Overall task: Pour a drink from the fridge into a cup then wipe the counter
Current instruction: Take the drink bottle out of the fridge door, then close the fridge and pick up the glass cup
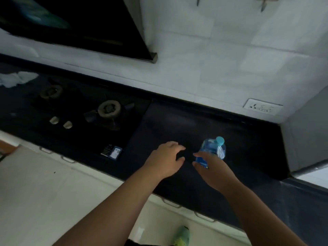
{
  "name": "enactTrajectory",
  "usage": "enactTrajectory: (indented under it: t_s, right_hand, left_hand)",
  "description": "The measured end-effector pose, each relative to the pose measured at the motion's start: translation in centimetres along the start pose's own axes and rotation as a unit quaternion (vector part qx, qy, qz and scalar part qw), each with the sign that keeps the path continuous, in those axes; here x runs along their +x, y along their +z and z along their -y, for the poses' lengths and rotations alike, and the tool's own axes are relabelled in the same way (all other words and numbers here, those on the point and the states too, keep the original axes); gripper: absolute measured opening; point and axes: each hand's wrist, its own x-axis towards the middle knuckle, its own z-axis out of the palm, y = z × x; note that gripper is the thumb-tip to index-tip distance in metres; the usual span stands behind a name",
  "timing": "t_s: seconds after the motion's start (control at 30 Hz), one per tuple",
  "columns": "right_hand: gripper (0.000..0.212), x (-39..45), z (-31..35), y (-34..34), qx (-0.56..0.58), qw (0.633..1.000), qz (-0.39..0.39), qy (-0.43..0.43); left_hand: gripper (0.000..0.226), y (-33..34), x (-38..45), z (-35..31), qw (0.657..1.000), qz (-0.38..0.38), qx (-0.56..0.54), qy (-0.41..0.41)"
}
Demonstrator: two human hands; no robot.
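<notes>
Right hand [211,167] gripping bottle [212,150] above surface [177,121], left hand [166,160] loosely spread at its 9 o'clock

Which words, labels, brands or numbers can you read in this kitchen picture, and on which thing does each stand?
None can be read.
Bottle label: blue, print too blurred.
Stickers on the hob corner: dark and blue-white, text too small.
Wall socket: only switches and holes, no legible marks.
</notes>
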Motion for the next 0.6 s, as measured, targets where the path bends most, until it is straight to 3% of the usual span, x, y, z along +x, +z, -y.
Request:
enactTrajectory:
  t_s: [0.27,0.43,0.6]
  right_hand:
    - [0.045,0.6,19.3,6.2,-0.097,0.973,-0.012,-0.208]
    - [0.047,-0.1,34.7,14.7,-0.118,0.938,0.034,-0.325]
    - [0.046,-2.1,47.4,23.2,-0.115,0.899,0.077,-0.415]
  left_hand:
    - [0.048,-9.6,-14.9,16.4,0.975,-0.168,-0.028,-0.144]
    - [0.049,-15.0,-26.8,28.0,0.93,-0.269,-0.02,-0.249]
    - [0.049,-17.7,-38.1,37.5,0.873,-0.309,-0.012,-0.378]
